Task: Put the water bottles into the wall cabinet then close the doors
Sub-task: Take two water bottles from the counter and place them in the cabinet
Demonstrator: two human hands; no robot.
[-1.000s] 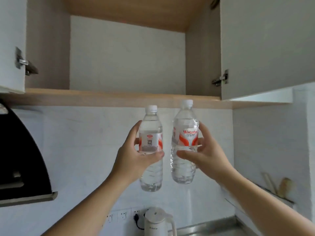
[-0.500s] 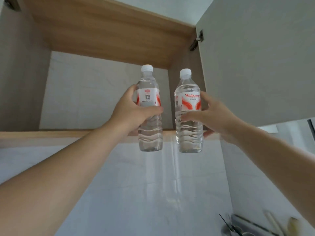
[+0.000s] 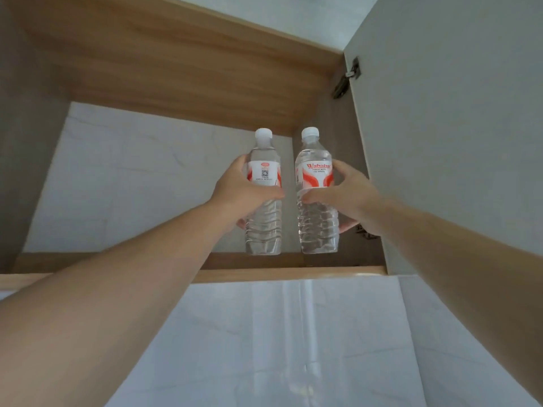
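Two clear water bottles with white caps and red-and-white labels stand upright inside the open wall cabinet, near its right side. My left hand (image 3: 242, 193) grips the left bottle (image 3: 263, 230) around its middle. The right bottle (image 3: 317, 227) is gripped the same way by my right hand (image 3: 346, 198). Both bottle bases sit at about the level of the cabinet's wooden bottom shelf (image 3: 288, 274); whether they touch it I cannot tell. The right cabinet door (image 3: 458, 127) stands open beside my right hand.
The cabinet's inside is bare to the left of the bottles, with a white back wall (image 3: 132, 177) and a wooden top panel (image 3: 182, 69). A hinge (image 3: 348, 77) sits on the right door. White tiled wall (image 3: 293, 348) lies below the cabinet.
Both hands have lifted the bottles up from below the shelf edge and forward into the cabinet. The camera has tilted upward.
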